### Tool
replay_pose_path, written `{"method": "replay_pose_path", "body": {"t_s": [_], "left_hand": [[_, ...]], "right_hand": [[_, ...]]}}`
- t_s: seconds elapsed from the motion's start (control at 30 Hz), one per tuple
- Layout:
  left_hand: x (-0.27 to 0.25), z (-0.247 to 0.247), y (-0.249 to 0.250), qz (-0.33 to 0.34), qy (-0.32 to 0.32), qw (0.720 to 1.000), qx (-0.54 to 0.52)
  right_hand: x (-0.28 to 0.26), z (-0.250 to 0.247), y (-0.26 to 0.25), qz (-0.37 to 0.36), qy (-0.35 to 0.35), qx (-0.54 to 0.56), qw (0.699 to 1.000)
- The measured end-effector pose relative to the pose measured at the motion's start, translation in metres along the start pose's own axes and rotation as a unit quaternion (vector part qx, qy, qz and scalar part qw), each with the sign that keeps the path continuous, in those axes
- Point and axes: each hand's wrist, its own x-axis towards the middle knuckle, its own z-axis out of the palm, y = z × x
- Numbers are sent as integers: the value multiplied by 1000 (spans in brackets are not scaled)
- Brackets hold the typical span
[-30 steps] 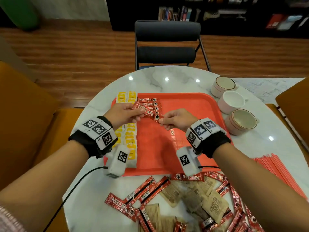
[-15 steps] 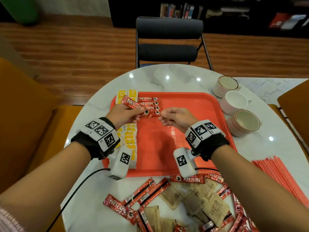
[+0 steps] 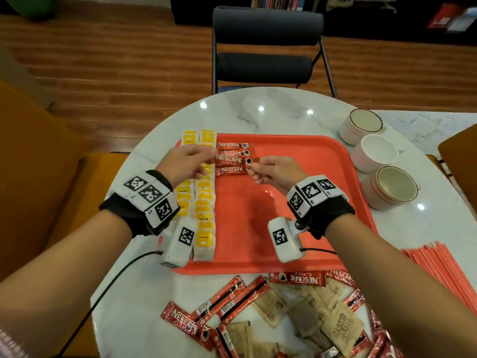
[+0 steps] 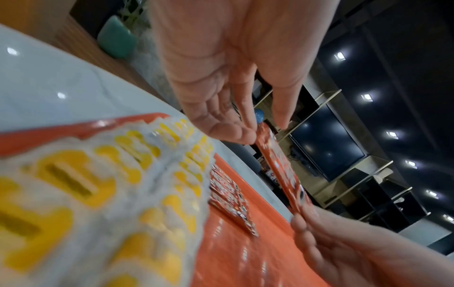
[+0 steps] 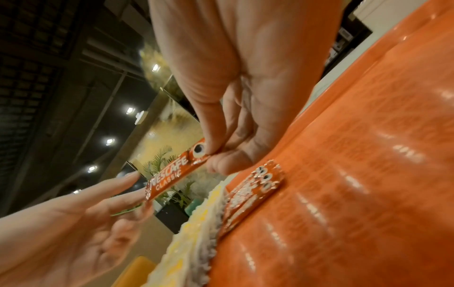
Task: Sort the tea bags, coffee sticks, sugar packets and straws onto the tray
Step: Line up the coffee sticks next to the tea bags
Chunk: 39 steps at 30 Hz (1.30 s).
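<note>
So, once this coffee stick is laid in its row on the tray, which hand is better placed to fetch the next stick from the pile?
Probably the right hand. Both hands pinch the held stick, but the loose pile lies mostly under the right forearm; the left hand is over the tea bags.

3 cups (image 3: 374, 152) right of table (image 3: 258, 112) | dark chair (image 3: 265, 47) behind | wood floor (image 3: 116, 73)

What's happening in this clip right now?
A person is sorting drink supplies onto a red tray. Both hands hold one coffee stick by its ends, the left hand and the right hand, just above the row of coffee sticks laid beside the tea bags. More sticks and sugar packets wait on the table, with straws to the right.
</note>
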Motion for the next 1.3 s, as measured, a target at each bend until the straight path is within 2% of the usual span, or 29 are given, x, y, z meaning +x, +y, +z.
{"method": "replay_pose_path", "body": {"t_s": [0.13, 0.23, 0.57, 1.0, 1.3], "left_hand": [[7, -22, -8, 1, 41, 999, 29], [11, -28, -11, 1, 50, 998, 33], [8, -27, -8, 12, 47, 997, 55], [7, -30, -11, 5, 42, 998, 54], [-4, -31, -5, 7, 45, 997, 59]], "right_hand": [[9, -16, 12, 69, 30, -81, 994], [13, -15, 20, 115, 40, -88, 989], [16, 2, 5, 175, 66, -157, 970], [19, 4, 2, 187, 73, -168, 965], [19, -2, 9, 163, 84, -172, 968]]}}
